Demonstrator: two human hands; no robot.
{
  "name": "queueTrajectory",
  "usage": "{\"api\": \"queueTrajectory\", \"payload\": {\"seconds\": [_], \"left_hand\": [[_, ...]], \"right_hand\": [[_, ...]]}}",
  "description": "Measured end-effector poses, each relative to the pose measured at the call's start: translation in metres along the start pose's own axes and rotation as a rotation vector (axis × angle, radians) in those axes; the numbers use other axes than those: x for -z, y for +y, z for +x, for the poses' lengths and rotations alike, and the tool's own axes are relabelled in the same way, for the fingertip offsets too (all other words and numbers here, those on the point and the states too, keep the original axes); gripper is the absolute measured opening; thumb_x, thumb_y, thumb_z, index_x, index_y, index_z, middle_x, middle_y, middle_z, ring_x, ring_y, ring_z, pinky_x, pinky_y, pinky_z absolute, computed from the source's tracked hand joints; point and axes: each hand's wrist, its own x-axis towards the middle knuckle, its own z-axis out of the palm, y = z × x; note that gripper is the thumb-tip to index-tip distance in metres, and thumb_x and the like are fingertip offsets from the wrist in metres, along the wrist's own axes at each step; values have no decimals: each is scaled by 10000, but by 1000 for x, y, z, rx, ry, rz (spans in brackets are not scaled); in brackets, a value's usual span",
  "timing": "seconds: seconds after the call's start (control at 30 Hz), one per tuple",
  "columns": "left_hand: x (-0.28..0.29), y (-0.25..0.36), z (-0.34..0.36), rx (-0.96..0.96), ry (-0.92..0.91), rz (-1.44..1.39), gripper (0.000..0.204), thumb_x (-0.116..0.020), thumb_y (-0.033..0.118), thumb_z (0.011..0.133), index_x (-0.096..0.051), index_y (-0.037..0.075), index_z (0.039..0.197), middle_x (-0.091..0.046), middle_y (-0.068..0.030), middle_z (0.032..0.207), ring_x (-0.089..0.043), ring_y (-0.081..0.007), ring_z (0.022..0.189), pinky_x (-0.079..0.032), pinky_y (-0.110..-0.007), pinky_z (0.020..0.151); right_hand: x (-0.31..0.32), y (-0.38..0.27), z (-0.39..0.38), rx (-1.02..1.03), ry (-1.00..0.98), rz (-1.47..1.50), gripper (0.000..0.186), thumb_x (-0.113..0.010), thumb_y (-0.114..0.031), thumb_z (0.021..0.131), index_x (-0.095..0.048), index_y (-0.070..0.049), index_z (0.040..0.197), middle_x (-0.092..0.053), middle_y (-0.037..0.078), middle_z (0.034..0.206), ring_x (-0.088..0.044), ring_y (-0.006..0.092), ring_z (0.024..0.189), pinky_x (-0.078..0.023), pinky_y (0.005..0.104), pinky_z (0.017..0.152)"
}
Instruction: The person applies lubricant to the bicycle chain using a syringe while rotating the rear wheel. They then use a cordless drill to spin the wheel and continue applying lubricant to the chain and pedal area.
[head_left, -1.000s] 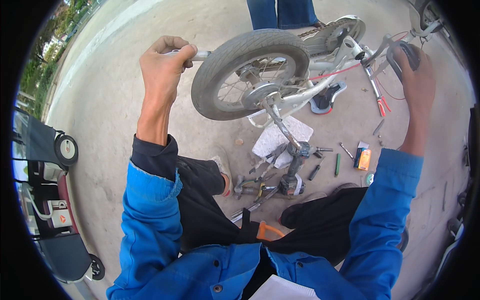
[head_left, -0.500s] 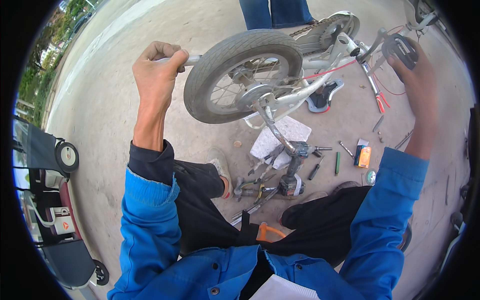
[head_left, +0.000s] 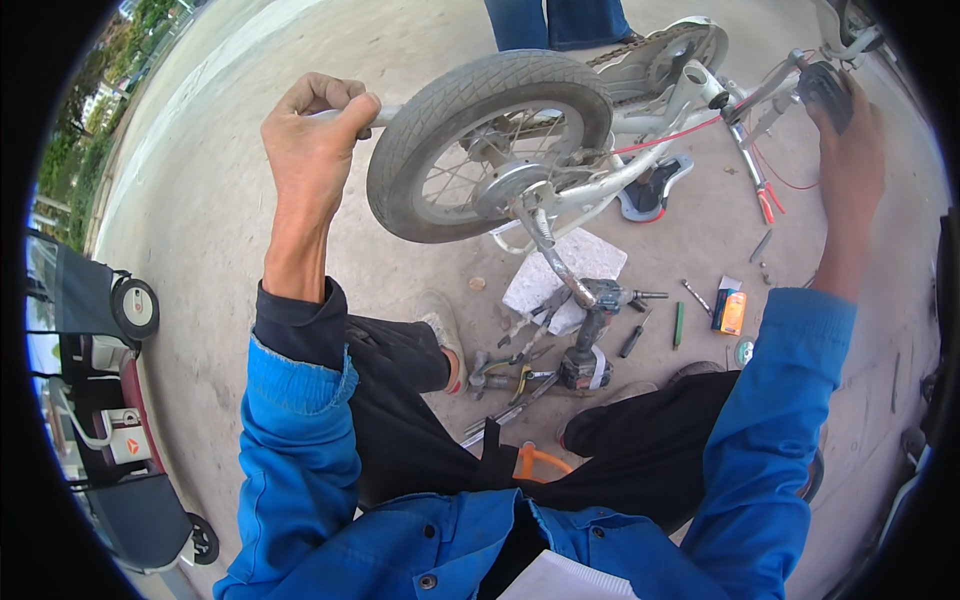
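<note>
A white children's bicycle frame (head_left: 600, 190) leans over in front of me, its grey-tyred wheel (head_left: 400, 190) nearest my left hand. My left hand (head_left: 312, 135) is closed around a pale metal bar (head_left: 390, 114) that sticks out beside the tyre; the bar's other end is hidden behind the wheel. On the far right, my right hand (head_left: 850, 140) grips a black pedal (head_left: 826, 95) near bent silver tubing. A red cable (head_left: 665, 138) runs along the frame. Below the wheel a cordless impact wrench (head_left: 590, 340) stands near a rusty metal arm (head_left: 558, 265).
A black saddle (head_left: 655, 188) and red-handled pliers (head_left: 767, 203) lie past the frame. Between my feet are a hammer (head_left: 478, 372) and other tools. An orange box (head_left: 729, 311) and a green bar (head_left: 678, 326) lie right. Someone's jeans (head_left: 560, 22) show behind; a three-wheeler (head_left: 95, 390) stands left.
My right hand has moved a little right and up with the pedal, which has turned. The wheel and frame have shifted slightly in view. My left hand keeps its hold on the bar.
</note>
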Motion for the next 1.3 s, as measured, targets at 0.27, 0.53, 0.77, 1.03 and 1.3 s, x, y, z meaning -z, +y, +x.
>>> {"api": "queueTrajectory", "payload": {"seconds": [0.27, 0.53, 0.77, 1.03, 1.3], "left_hand": [[0, 4, 0, 27, 5, 52, 204, -761, 13, 812, -566, 43, 761, -718, -100, 855, -628, -146, 743, -523, -306, 705], [0, 4, -2, 15, 20, 67, 212, -754, 2, 805, -554, 50, 753, -722, -99, 853, -626, -143, 733, -520, -307, 686], [1, 4, 0, -10, 21, 83, 217, -751, -9, 807, -554, 56, 746, -722, -96, 854, -631, -138, 737, -520, -295, 681], [1, 3, -1, -22, 16, 110, 235, -748, -3, 810, -535, 68, 737, -724, -94, 858, -631, -135, 743, -518, -295, 685], [4, 2, 0, -25, 3, 106, 247, -736, -8, 812, -516, 67, 727, -720, -95, 856, -620, -129, 752, -515, -292, 691]], "right_hand": [[-38, 26, 6, -25, 143, -86, 583, -741, -300, 1003, -576, -273, 1561, -584, 105, 1513, -634, 315, 1339, -544, 469, 1060], [-90, 73, -11, 28, 80, -215, 810, -812, -226, 928, -441, -289, 1645, -411, 142, 1685, -379, 418, 1566, -423, 534, 1220], [-109, 92, -22, -4, -74, -290, 932, -824, -233, 912, -328, -252, 1702, -289, 160, 1763, -256, 455, 1627, -331, 562, 1296], [-132, 109, -34, -37, -169, -285, 965, -827, -280, 899, -302, -251, 1709, -300, 154, 1757, -251, 471, 1625, -328, 588, 1293], [-173, 137, -77, 69, -363, -129, 1050, -911, -225, 792, -351, -114, 1674, -439, 198, 1656, -445, 455, 1481, -427, 544, 1213]]}}
